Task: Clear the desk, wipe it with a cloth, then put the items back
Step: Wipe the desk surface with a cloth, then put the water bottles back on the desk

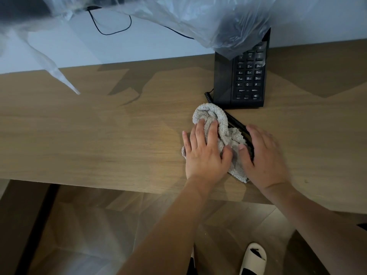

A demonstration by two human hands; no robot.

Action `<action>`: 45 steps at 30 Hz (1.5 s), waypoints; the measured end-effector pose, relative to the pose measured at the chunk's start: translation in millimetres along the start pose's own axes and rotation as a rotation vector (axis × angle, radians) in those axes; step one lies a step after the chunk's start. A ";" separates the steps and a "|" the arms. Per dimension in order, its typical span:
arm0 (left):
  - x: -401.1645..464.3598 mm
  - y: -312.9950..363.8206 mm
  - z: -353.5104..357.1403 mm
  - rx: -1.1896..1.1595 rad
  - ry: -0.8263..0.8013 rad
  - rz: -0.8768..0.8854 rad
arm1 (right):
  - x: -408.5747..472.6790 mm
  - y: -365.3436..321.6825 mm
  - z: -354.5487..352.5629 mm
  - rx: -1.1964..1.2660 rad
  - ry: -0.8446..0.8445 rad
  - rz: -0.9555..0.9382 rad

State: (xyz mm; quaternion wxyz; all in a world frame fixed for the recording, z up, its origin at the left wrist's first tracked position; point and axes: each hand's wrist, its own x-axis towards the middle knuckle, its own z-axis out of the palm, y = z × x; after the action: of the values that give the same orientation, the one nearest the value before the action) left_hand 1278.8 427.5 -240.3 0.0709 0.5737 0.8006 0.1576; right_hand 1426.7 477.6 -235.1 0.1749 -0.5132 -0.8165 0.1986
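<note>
Cloth (222, 133) lay bunched on the desk (99, 135), just in front of the phone (241, 80), near the desk's front edge. Its long axis ran from the far left, by the phone's front corner, toward me and slightly right, ending in a corner at the desk edge between my wrists. The far end was rolled into a thick fold.

My left hand (204, 153) pressed flat on the cloth's left side, fingers straight and slightly spread, pointing away from me, thumb out to the right on the fabric. My right hand (265, 155) lay flat on the right side, fingers straight and close together, thumb touching the cloth; it was a bit blurred. Neither hand curled round anything.

A black coiled cord (237, 124) ran from the phone's left front corner, under the cloth's edge and beneath my right hand. The phone stood upright-tilted, keypad facing me, its top partly under a clear plastic sheet (198, 18). A thin cable (111, 26) looped against the wall behind. A slipper (253, 257) showed on the floor below.
</note>
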 end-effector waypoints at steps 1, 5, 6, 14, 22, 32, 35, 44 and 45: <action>-1.5 0.4 -2.9 0.005 -0.017 -0.003 | -2.8 -0.4 -2.3 -0.005 -0.024 0.004; 3.4 2.0 -31.6 0.038 -0.087 -0.027 | -9.3 -11.9 -26.2 -0.017 -0.111 0.096; 4.2 2.0 -43.2 0.047 -0.089 -0.028 | -11.8 -18.4 -36.0 -0.012 -0.125 0.105; -24.4 23.5 -141.0 -0.023 0.065 0.014 | -40.1 -80.1 -137.1 -0.001 -0.137 -0.002; -56.5 78.2 -185.3 -0.050 0.127 0.109 | -83.8 -79.6 -209.1 -0.035 -0.065 -0.010; -46.7 132.6 -181.1 -0.095 0.099 0.332 | -124.4 -41.9 -249.0 -0.083 0.035 0.184; -36.9 147.2 -174.6 -0.099 0.035 0.430 | -135.0 -37.8 -257.3 -0.087 0.082 0.278; -43.5 224.7 -159.1 -0.064 -0.047 0.787 | -193.5 -10.9 -279.3 -0.157 0.197 0.482; -48.7 235.4 -155.9 -0.066 -0.057 0.814 | -203.4 -6.3 -283.7 -0.158 0.220 0.502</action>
State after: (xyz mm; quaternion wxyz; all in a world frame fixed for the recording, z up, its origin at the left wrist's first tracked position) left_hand 1460.1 423.8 -18.5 0.0433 0.8453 0.5003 0.1823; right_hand 1644.6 331.6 -4.6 0.1673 -0.7299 -0.6528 0.1144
